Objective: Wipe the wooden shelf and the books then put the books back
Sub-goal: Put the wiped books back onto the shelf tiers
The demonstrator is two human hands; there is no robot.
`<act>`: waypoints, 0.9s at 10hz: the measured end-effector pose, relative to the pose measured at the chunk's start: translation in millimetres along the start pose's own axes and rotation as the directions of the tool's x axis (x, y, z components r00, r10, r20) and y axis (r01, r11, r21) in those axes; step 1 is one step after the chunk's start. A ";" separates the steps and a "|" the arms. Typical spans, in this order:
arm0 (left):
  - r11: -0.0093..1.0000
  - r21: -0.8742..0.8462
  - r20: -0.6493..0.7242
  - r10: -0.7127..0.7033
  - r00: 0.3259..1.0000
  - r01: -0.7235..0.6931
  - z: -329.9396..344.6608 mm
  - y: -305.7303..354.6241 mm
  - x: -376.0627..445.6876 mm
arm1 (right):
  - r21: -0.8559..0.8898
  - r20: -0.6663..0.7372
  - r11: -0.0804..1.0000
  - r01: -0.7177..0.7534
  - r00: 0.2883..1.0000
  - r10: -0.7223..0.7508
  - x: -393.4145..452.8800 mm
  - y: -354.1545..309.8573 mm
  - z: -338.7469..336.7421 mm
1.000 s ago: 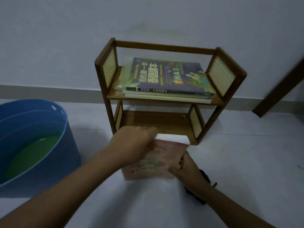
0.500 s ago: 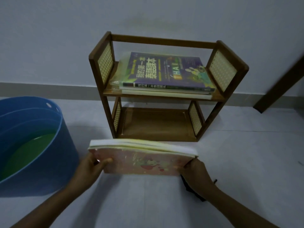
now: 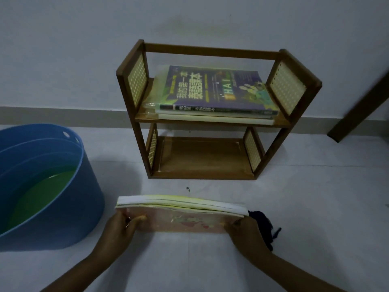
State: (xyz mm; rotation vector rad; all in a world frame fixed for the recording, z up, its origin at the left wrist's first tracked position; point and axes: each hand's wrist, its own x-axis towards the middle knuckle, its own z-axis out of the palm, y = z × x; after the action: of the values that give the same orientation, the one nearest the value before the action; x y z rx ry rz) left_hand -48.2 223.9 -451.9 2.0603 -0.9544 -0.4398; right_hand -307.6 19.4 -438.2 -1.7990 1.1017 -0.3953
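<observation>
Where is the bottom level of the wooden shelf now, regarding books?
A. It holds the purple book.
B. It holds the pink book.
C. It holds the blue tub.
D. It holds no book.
D: the bottom level of the wooden shelf shows only bare wood, the purple book lies on the upper level, and the pink book is held in front of the shelf by the left hand and the right hand.

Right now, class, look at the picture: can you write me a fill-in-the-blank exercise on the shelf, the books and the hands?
1. The left hand and right hand hold a stack of books by its two ____.
2. The purple book lies on the wooden shelf's ____ level.
3. The bucket is coloured ____.
4. The shelf's lower level is ____.

Missing words: ends; upper; blue; empty
</observation>
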 end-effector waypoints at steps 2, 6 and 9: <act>0.999 -0.036 0.025 -0.019 1.000 0.020 -1.0 17.3 3.9 | -0.036 0.084 0.999 -0.014 0.996 0.017 8.6 -5.6 -6.5; 0.986 0.162 0.327 -0.023 0.945 -0.032 65.7 60.9 153.6 | 0.110 -0.015 0.976 -0.189 0.981 0.192 139.6 -31.6 -54.0; 0.754 0.651 -0.185 0.051 0.981 0.084 94.8 -33.4 253.1 | -0.064 -0.183 0.996 -0.070 0.982 0.057 211.7 -30.2 -28.8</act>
State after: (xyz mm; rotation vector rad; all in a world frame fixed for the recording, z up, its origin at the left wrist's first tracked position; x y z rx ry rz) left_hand 77.4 -4.3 -531.4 2.6843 -1.0701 0.1313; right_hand -197.0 -165.9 -439.0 -1.8111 1.3103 -0.4945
